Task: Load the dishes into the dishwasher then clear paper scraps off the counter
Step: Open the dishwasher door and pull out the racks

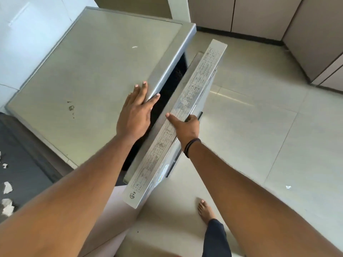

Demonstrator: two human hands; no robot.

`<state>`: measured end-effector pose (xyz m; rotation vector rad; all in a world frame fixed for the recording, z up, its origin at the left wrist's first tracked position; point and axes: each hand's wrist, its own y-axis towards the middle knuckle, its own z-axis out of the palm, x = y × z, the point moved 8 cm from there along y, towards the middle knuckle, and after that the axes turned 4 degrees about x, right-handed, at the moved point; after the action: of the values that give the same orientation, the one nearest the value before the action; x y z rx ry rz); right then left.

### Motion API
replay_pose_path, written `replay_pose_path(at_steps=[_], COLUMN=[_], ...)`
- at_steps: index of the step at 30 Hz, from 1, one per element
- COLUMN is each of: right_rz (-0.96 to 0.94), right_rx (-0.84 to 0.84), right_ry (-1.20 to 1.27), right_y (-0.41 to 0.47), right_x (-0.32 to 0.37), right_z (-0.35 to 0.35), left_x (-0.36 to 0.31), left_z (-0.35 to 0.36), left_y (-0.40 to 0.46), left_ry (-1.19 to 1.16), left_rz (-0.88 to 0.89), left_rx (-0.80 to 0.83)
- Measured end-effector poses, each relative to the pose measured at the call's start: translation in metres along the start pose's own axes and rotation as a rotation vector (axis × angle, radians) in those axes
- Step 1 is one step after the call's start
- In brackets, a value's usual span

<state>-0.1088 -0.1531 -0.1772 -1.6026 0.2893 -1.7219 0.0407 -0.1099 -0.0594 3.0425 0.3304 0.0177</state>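
Note:
A grey freestanding dishwasher (pixel 89 71) fills the upper left, seen from above. Its door (pixel 185 112) stands ajar by a narrow gap, with the dark inside showing between the top edge and the door. A printed label covers the door's upper rim. My left hand (pixel 136 110) lies flat on the dishwasher's top at its front edge, fingers straight. My right hand (pixel 185 127) grips the door's upper rim, thumb on the label and fingers curled over the outer side. White paper scraps (pixel 7 188) lie on the dark counter (pixel 22 164) at the far left.
Pale floor tiles (pixel 259 136) spread to the right, with one small paper scrap (pixel 288 186) on them. Beige cabinet fronts (pixel 278 13) line the back and right. My bare foot (pixel 206 210) stands on the floor below the door. A small white scrap (pixel 134 47) lies on the dishwasher top.

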Motion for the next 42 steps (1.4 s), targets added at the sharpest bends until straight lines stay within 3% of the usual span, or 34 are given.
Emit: replay_pose_path(at_steps=[3,7,11,17,26,37,42], right_rz=[-0.017,-0.037,-0.011,0.006,0.024,0.165,0.181], right_rx=[-0.041,-0.047,-0.102,-0.141,-0.213,-0.237,-0.272], right_ry=[0.03,0.076,0.042,-0.05,-0.067,0.204,0.212], right_y=[-0.01,-0.026,-0.034,-0.033,-0.022,-0.008,0.009], right_x=[-0.016,-0.032,-0.054,-0.081,-0.137,-0.231,-0.27], right_z=[-0.043,-0.103,-0.155,-0.217,-0.308,-0.403,-0.434], left_x=[-0.028,-0.11,-0.161,-0.2,-0.277,-0.367,-0.394], left_z=[0.003,0.028,0.062,0.124,0.179,0.279,0.333], left_y=[-0.022,-0.068,-0.101,-0.141,-0.147,-0.162,-0.164], left_ry=[-0.06,-0.382,-0.698,-0.75,-0.716,-0.735,-0.72], left_rz=[-0.139,-0.146,-0.356,-0.665,-0.598,-0.521,-0.494], left_rx=[-0.08,-0.12,-0.07,0.053,0.234,0.389,0.48])
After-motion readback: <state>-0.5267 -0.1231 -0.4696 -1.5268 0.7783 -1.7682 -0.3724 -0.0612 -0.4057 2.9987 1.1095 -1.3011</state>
